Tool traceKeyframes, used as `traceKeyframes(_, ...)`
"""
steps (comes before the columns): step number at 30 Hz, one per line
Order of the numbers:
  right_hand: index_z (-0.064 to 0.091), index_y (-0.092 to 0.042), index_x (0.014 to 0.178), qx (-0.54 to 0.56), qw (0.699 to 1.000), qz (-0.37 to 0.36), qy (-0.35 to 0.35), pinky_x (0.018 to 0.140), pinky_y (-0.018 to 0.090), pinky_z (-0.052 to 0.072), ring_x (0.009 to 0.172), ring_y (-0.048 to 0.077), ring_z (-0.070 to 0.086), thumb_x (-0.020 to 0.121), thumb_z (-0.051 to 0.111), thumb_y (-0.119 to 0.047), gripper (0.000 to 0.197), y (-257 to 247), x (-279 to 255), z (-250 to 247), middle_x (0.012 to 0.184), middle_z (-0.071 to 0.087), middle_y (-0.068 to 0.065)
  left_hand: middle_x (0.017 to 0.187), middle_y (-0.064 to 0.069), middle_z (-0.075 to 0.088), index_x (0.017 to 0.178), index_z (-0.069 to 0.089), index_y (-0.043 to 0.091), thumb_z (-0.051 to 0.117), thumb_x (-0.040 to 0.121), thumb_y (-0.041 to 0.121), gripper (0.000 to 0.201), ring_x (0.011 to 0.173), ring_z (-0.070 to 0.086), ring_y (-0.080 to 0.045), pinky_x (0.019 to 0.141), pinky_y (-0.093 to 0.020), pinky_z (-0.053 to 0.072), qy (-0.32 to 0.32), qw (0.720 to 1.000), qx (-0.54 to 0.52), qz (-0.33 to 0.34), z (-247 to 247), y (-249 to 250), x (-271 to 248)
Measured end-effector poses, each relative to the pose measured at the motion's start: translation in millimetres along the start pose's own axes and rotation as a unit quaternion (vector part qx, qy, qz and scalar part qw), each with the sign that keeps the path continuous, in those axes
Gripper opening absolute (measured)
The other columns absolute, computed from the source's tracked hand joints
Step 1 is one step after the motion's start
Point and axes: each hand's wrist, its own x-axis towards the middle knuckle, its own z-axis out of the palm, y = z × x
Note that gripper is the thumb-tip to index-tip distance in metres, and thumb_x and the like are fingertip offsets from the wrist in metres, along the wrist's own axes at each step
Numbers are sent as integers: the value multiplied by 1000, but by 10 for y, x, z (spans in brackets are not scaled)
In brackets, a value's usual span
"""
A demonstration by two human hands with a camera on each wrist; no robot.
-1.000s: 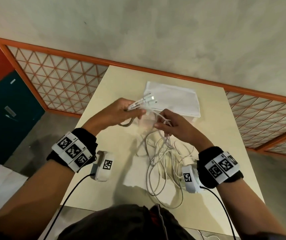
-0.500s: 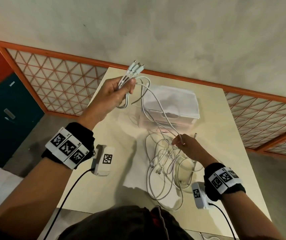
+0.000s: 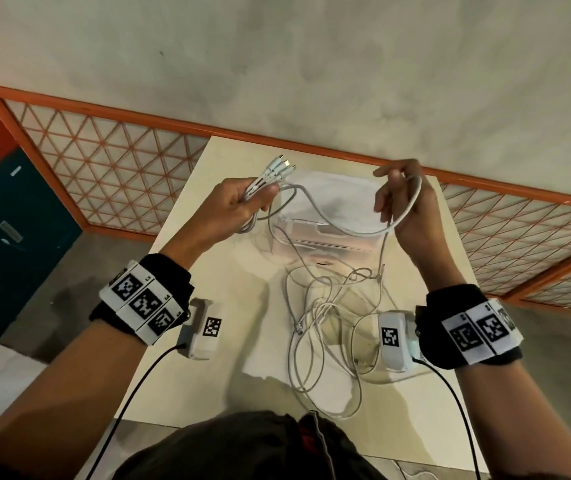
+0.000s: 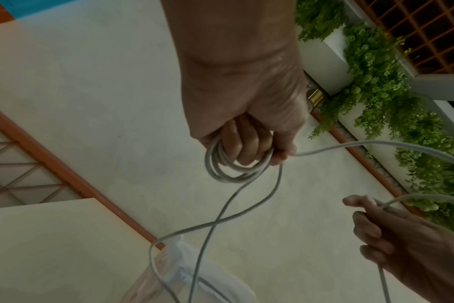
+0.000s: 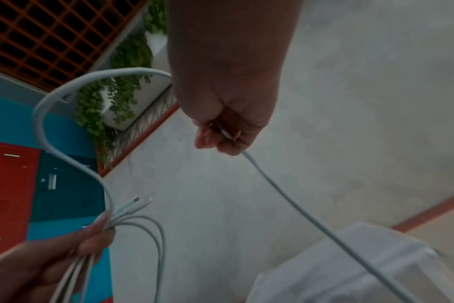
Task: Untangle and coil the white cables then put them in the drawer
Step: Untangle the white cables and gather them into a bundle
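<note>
My left hand (image 3: 242,206) is raised above the table and grips a small coil of white cable (image 4: 228,170) with its bundle of plug ends (image 3: 279,168) sticking up past the thumb. From there the same cable (image 3: 353,230) loops across to my right hand (image 3: 401,202), which pinches it at about the same height. Below the right hand the cable drops to a tangle of white cables (image 3: 325,327) lying on the table. A clear plastic drawer box (image 3: 329,216) with white contents stands at the far middle of the table.
The beige table (image 3: 187,292) has a sheet of white paper (image 3: 270,355) under the tangle. An orange lattice railing (image 3: 104,168) runs behind the table, and a teal cabinet (image 3: 10,233) stands at the left. Green plants (image 4: 392,102) hang along a white ledge.
My right hand has risen from the tangle on the table to the height of the left hand, drawing a length of cable up with it. The left hand has come down slightly.
</note>
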Motion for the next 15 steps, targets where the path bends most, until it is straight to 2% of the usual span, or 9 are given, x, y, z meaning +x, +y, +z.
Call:
traceKeyframes(2, 53, 1, 95, -50, 999, -9, -1, 55, 16, 34, 50, 5, 44, 101, 35, -18, 27, -4, 56, -50, 66, 57, -14, 56, -1, 32, 62, 51, 23, 51, 95, 37, 36, 52, 27, -14, 50, -25, 22, 1, 1000, -11, 6, -3, 6, -9)
traceKeyframes(4, 55, -3, 96, -136, 990, -16, -31, 58, 17, 37, 54, 7, 48, 101, 36, -17, 24, 61, 32, -106, 68, 55, -10, 48, 12, 35, 64, 50, 20, 48, 97, 31, 35, 45, 27, -5, 47, -18, 23, 9, 999, -32, 14, -24, 24, -15)
traceKeyframes(5, 57, -7, 96, -184, 981, -1, -63, 58, 16, 39, 55, 7, 51, 100, 38, -12, 20, 124, -6, -134, 67, 57, -6, 44, 13, 35, 65, 48, 18, 46, 99, 28, 35, 41, 27, -2, 45, -16, 21, 10, 999, -47, 17, -36, 49, -24)
traceKeyframes(7, 57, -12, 101, -262, 946, 91, -166, 65, 18, 46, 60, 7, 55, 95, 44, -2, 18, 264, -99, -159, 73, 64, 5, 46, 11, 31, 65, 48, 19, 44, 99, 28, 35, 39, 22, -4, 44, -24, 14, 6, 997, -79, 22, -65, 92, -34)
traceKeyframes(8, 55, -12, 109, -298, 913, 154, -233, 73, 25, 49, 68, 11, 59, 92, 50, -2, 20, 325, -158, -160, 85, 68, 10, 50, 8, 28, 65, 48, 20, 44, 99, 30, 36, 40, 19, -7, 46, -31, 12, 3, 996, -88, 23, -74, 110, -35)
traceKeyframes(10, 38, -10, 135, -353, 824, 275, -346, 95, 33, 45, 100, 21, 60, 84, 67, -12, 59, 434, -250, -156, 121, 62, 15, 54, 1, 26, 64, 48, 21, 46, 98, 33, 37, 41, 17, -8, 47, -34, 11, -2, 996, -91, 21, -81, 149, -41)
traceKeyframes(12, 5, -12, 150, -361, 765, 349, -404, 110, 36, 34, 132, 26, 42, 72, 81, -25, 110, 445, -289, -135, 149, 36, 15, 53, 3, 27, 63, 47, 19, 47, 98, 33, 37, 43, 18, -10, 46, -30, 12, -15, 996, -81, 22, -64, 165, -41)
traceKeyframes(13, -9, -15, 149, -354, 763, 348, -414, 115, 40, 27, 141, 26, 28, 63, 84, -35, 129, 415, -290, -116, 156, 21, 14, 52, 7, 29, 63, 47, 19, 47, 98, 32, 37, 44, 19, -10, 45, -27, 14, -21, 997, -73, 23, -57, 171, -42)
traceKeyframes(15, -20, -25, 147, -311, 813, 290, -397, 118, 45, 18, 147, 23, 11, 48, 83, -53, 146, 280, -264, -38, 160, 4, 8, 51, 8, 31, 62, 48, 19, 48, 97, 32, 37, 45, 20, -10, 44, -25, 16, -36, 998, -58, 18, -38, 174, -46)
